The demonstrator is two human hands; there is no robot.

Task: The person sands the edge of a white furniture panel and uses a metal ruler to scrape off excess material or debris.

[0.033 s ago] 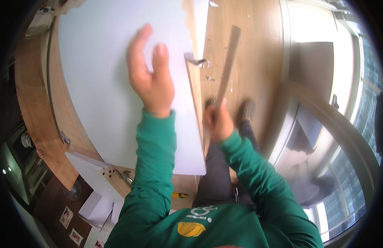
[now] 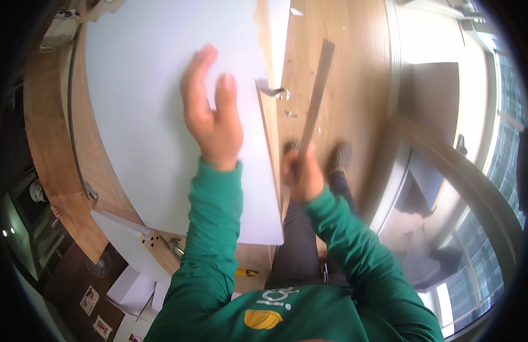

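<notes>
My left hand point(image 2: 214, 114) is held over a large white panel point(image 2: 138, 119), its fingers curved and the thumb standing apart, with nothing in it. To the right, my right hand point(image 2: 303, 174) is closed round the lower end of a long, flat grey bar point(image 2: 318, 94). The bar tilts up and away, slightly rightward, beyond the panel's right side. It is smeared by motion, so its exact kind cannot be made out. A curled strip point(image 2: 275, 91) juts out from the panel's right edge, where bare wood point(image 2: 268, 117) shows.
Small scraps lie on the wooden floor point(image 2: 361, 62) near my shoes point(image 2: 340, 155). A long brown board point(image 2: 56, 154) is on the left, with part of another person's hand point(image 2: 55, 211) at its edge. White boxes point(image 2: 130, 288) stand lower left; a yellow tool point(image 2: 246, 273) lies near my waist.
The view has shifted slightly, so the panel and both hands sit a little lower. My right hand keeps its hold on the bar; my left hand stays open above the panel.
</notes>
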